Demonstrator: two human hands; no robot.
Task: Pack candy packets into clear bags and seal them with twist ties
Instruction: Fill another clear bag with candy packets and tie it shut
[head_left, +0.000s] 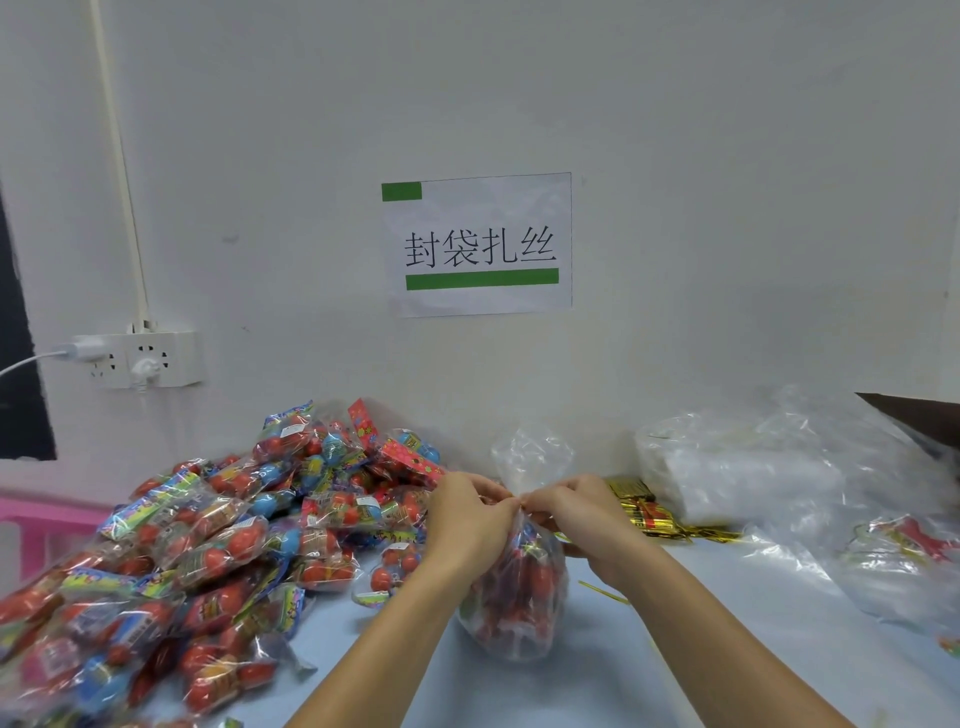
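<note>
While both hands pinch the filled bag (511, 597), candy heap (182, 545) crowds left.

Light: soft, even, pretty bright; no strong shadows.
Glare: white shine on clear bags (743, 478) at right.
Blur: candy pile (171, 561) fuzzy at bottom left.
Edges: bent by wide lens; wall pipe (118, 171) leans.

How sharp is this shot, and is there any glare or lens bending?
Head view: the wall sign reads sharp; the candy packet pile smears toward the lower left corner; the wall conduit bows from wide-angle distortion; soft glare streaks the empty clear bags; lighting is even, shadows faint.
</note>
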